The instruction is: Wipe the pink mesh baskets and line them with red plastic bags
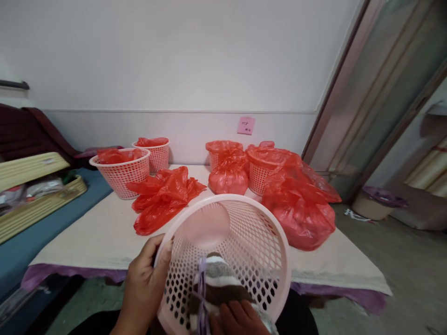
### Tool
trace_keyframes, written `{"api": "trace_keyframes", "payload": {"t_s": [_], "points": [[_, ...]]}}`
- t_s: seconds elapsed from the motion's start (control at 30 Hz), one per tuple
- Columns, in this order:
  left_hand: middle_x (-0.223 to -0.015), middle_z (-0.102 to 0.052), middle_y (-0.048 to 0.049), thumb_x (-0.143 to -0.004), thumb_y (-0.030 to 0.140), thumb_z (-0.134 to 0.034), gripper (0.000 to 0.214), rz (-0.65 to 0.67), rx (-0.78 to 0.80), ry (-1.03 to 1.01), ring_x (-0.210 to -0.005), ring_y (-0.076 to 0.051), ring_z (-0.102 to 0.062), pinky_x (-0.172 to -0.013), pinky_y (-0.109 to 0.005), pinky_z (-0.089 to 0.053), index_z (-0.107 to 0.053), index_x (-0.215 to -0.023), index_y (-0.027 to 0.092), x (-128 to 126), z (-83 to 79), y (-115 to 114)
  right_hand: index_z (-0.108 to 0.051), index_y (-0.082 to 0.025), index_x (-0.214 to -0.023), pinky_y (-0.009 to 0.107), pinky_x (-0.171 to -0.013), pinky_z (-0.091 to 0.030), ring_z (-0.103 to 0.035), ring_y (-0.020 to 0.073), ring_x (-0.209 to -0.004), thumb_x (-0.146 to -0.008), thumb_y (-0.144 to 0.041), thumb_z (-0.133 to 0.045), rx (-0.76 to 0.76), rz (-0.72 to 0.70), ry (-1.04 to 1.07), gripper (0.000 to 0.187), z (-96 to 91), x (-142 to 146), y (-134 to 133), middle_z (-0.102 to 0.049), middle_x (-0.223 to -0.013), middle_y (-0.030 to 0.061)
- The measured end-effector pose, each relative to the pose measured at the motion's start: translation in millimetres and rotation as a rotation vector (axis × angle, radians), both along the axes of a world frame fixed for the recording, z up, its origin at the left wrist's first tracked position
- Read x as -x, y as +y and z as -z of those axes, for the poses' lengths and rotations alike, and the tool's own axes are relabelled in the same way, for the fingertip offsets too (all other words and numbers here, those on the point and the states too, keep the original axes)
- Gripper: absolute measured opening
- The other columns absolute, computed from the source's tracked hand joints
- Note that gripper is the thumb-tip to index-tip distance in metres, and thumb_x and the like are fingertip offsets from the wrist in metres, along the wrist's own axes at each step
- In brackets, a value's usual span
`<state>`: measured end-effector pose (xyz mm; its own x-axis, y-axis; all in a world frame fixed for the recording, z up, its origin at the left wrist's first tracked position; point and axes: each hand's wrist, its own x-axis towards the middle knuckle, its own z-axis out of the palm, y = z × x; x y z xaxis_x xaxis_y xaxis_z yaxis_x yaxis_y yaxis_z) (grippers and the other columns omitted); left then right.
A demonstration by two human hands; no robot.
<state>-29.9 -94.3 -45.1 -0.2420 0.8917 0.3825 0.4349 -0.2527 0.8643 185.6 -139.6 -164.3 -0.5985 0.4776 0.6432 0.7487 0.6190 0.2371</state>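
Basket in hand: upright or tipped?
Tipped. The pink basket turns its mouth to the camera, round base in view. The left hand grips its rim; the right hand holds a striped cloth inside.

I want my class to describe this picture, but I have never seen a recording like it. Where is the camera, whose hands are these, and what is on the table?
There is no machine here: the picture comes from a camera worn on a person's head, looking down at their bare hands. The left hand grips the rim of a pink perforated plastic basket, tilted open towards the camera. The right hand lies on a brown-and-white striped cloth inside it. Behind, a cream-covered table carries loose red plastic bags, a stuffed red bag and other pink baskets lined with red bags.
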Motion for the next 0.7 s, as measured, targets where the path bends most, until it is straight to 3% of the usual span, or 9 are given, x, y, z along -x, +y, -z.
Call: {"api": "trace_keyframes", "payload": {"t_s": [0.07,0.17,0.3,0.4,0.5,0.6,0.7], "points": [[-0.093,-0.07,-0.0021,-0.083,0.05,-0.057,0.037,0.063,0.018,-0.023,-0.08,-0.017,-0.065,-0.073,-0.024,-0.049,-0.063,-0.102,0.019,0.4,-4.4,7.9,-0.06,-0.025,-0.097,0.032,-0.058,-0.045,-0.055,0.0188,-0.062,-0.084,-0.018,-0.052,-0.033,0.032,0.027,0.017,0.8,8.4,1.7,-0.067,-0.075,0.0032],[-0.08,-0.067,0.0005,-0.081,0.05,-0.059,0.038,0.039,0.049,-0.092,-0.07,-0.015,-0.062,-0.065,-0.023,-0.048,-0.06,-0.103,0.019,-3.0,-9.6,12.8,-0.059,-0.023,-0.095,0.031,-0.053,-0.043,-0.054,0.0192,-0.057,-0.082,-0.017,-0.052,-0.031,0.074,0.093,0.016,0.6,19.4,5.6,-0.063,-0.067,0.0031],[-0.076,-0.063,0.0031,-0.078,0.05,-0.064,0.041,-0.008,0.104,-0.186,-0.065,-0.012,-0.059,-0.06,-0.021,-0.047,-0.056,-0.105,0.02,-19.0,0.2,-0.7,-0.059,-0.02,-0.102,0.029,-0.051,-0.043,-0.054,0.0191,-0.056,-0.078,-0.01,-0.053,0.003,0.076,0.204,0.026,-11.1,32.3,11.3,-0.062,-0.067,0.003],[-0.083,-0.066,-0.0004,-0.08,0.052,-0.061,0.038,0.107,0.257,-0.268,-0.07,-0.015,-0.062,-0.063,-0.024,-0.051,-0.054,-0.101,0.021,-34.8,18.8,-20.1,-0.052,-0.013,-0.122,0.033,-0.061,-0.051,-0.059,0.0235,-0.074,-0.072,-0.014,-0.053,0.182,0.015,0.46,0.05,-26.5,46.9,15.8,-0.065,-0.086,0.0101],[-0.073,-0.064,0.0014,-0.083,0.054,-0.056,0.034,0.106,0.273,-0.383,-0.058,-0.013,-0.057,-0.053,-0.022,-0.049,-0.055,-0.093,0.022,-37.9,30.7,-31.6,-0.044,-0.013,-0.134,0.037,-0.078,-0.053,-0.06,0.0269,-0.094,-0.067,-0.024,-0.057,0.518,-0.093,0.658,0.069,-39.1,60.4,18.8,-0.062,-0.108,0.0147],[-0.072,-0.065,0.001,-0.08,0.054,-0.059,0.034,-0.032,0.16,-0.259,-0.061,-0.013,-0.059,-0.055,-0.02,-0.049,-0.06,-0.091,0.021,-23.9,27.7,-27.9,-0.05,-0.024,-0.131,0.029,-0.077,-0.053,-0.064,0.0202,-0.094,-0.085,-0.025,-0.051,0.846,-0.107,0.62,0.045,-40.8,64.9,19.7,-0.065,-0.11,0.0081],[-0.079,-0.069,-0.0011,-0.078,0.054,-0.062,0.036,-0.099,0.05,-0.165,-0.068,-0.015,-0.062,-0.059,-0.02,-0.05,-0.064,-0.091,0.02,-7.5,18.0,-17.5,-0.061,-0.029,-0.114,0.023,-0.059,-0.051,-0.067,0.016,-0.076,-0.095,-0.025,-0.044,0.865,-0.014,0.449,0.026,-31.6,57.6,20.2,-0.071,-0.089,0.002]]}}
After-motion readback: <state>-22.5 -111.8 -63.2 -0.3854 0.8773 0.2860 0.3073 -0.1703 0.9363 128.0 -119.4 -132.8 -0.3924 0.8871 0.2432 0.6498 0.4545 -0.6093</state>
